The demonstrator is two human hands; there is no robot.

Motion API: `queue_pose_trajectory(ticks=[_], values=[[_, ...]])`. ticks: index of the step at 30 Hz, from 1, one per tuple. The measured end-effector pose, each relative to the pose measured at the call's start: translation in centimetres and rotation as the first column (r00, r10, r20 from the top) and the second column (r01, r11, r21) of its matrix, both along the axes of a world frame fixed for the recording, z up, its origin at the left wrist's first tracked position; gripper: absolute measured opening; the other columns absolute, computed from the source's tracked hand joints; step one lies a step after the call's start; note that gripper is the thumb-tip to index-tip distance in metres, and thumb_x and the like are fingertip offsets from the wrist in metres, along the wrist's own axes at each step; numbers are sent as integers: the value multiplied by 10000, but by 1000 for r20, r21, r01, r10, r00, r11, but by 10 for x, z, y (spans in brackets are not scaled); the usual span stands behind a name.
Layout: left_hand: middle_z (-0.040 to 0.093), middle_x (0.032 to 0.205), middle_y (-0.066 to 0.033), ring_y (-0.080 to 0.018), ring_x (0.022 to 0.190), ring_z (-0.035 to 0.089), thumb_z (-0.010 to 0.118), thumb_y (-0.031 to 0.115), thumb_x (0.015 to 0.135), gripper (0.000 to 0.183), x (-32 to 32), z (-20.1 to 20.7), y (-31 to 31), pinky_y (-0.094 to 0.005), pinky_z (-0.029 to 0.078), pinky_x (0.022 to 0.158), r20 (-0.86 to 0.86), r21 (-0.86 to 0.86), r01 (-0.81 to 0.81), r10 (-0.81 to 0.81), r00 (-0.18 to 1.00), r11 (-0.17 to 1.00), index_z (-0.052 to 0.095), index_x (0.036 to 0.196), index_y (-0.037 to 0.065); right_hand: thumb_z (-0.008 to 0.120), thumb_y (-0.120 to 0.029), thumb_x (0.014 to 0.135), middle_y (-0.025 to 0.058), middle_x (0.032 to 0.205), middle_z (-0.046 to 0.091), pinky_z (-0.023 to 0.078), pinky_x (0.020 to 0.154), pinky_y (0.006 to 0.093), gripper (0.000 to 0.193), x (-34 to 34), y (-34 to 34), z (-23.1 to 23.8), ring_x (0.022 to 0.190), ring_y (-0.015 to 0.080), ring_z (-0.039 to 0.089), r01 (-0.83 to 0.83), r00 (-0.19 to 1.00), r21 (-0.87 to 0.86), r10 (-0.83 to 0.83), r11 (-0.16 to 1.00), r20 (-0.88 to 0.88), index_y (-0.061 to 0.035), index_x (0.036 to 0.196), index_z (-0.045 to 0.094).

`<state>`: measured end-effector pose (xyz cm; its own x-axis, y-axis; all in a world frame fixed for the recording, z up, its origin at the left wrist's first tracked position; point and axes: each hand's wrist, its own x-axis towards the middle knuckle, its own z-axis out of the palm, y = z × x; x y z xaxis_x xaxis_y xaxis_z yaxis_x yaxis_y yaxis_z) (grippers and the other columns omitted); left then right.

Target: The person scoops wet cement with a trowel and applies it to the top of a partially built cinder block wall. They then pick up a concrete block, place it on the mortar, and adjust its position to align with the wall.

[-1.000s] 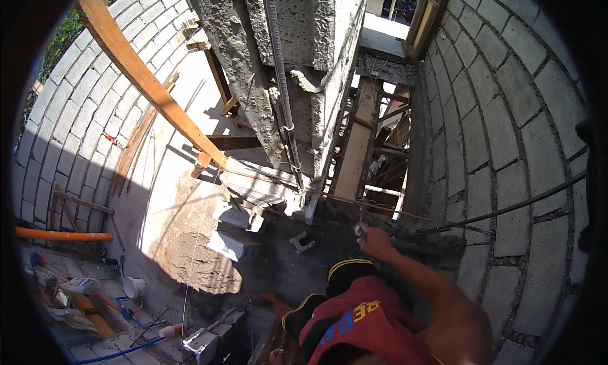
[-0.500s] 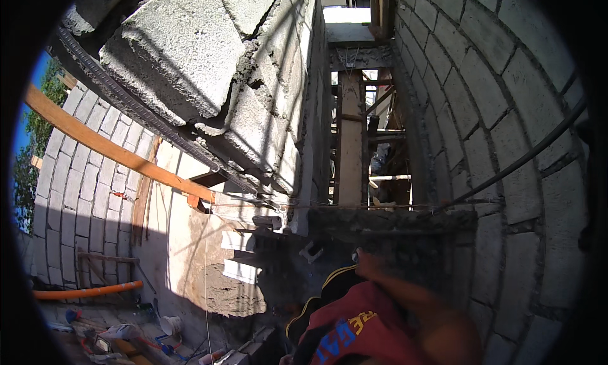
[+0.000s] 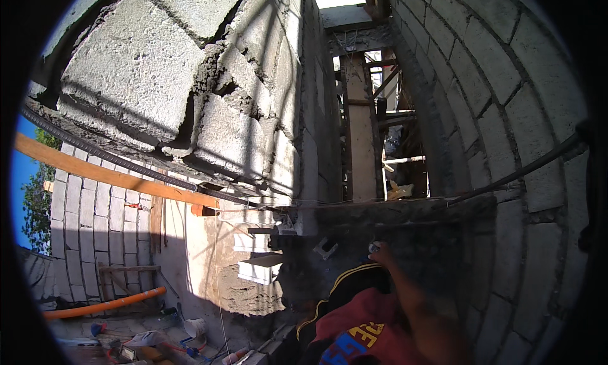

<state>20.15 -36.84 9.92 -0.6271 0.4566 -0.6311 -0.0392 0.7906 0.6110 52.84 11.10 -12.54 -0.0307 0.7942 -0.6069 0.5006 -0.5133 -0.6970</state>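
Note:
My right arm reaches out from the lower right, beside my red shirt and dark, yellow-striped trousers. At its end my right hand (image 3: 384, 256) is closed around a small pale thing (image 3: 374, 246), too small and dim to name. The hand is in shadow just above my knee, below the dark mortar-covered ledge (image 3: 392, 214). To its left, apart from it, lies a small grey block piece (image 3: 325, 248). My left hand does not show.
Concrete block walls rise at the upper left (image 3: 133, 67) and right (image 3: 494, 111). A bent steel bar (image 3: 525, 168) juts across on the right. On the left are a long wooden beam (image 3: 114, 173), an orange pipe (image 3: 104, 305), a mortar pile (image 3: 253, 295) and a hollow block (image 3: 259, 270).
My view has shifted, so the walls and beam sit differently in it. My right forearm now appears more upright, and the pale thing in my right hand shows more clearly.

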Motion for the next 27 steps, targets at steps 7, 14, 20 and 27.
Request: queue_pose_trajectory(ticks=[7, 14, 20, 27], values=[[593, 820, -18, -96, 631, 489, 624, 196, 925, 226, -8, -5, 24, -268, 430, 522, 45, -63, 58, -55, 997, 996, 614, 1096, 49, 687, -120, 728, 209, 998, 615, 522, 870, 460, 536, -11, 24, 86, 950, 423, 632, -426, 847, 300, 260, 854, 463, -59, 1248, 569], [587, 815, -14, -93, 626, 481, 622, 197, 925, 231, -15, -5, 48, -271, 429, 521, 89, 3, 111, -110, 990, 994, 613, 1102, 50, 640, -171, 798, 185, 1045, 659, 538, 675, 565, 235, -142, 159, 63, 998, 379, 635, -812, 472, 228, 377, 537, 797, -86, 995, 735], [611, 882, -56, -113, 744, 537, 610, 234, 936, 302, -18, -7, 87, -278, 476, 647, -11, -23, 116, -116, 993, 993, 603, 1154, 25, 649, -201, 820, 124, 1038, 653, 565, 654, 554, 285, -194, 148, 56, 1022, 310, 637, -534, 443, -104, 382, 839, 811, -80, 1065, 727], [619, 994, -79, -131, 873, 562, 597, 265, 952, 355, -7, -34, 59, -278, 486, 736, 68, -59, 171, -167, 984, 983, 587, 1208, 20, 641, -192, 854, 100, 1150, 636, 575, 718, 527, 263, -101, 127, 63, 1077, 318, 629, -593, 328, -206, 468, 778, 821, -106, 1091, 714]])
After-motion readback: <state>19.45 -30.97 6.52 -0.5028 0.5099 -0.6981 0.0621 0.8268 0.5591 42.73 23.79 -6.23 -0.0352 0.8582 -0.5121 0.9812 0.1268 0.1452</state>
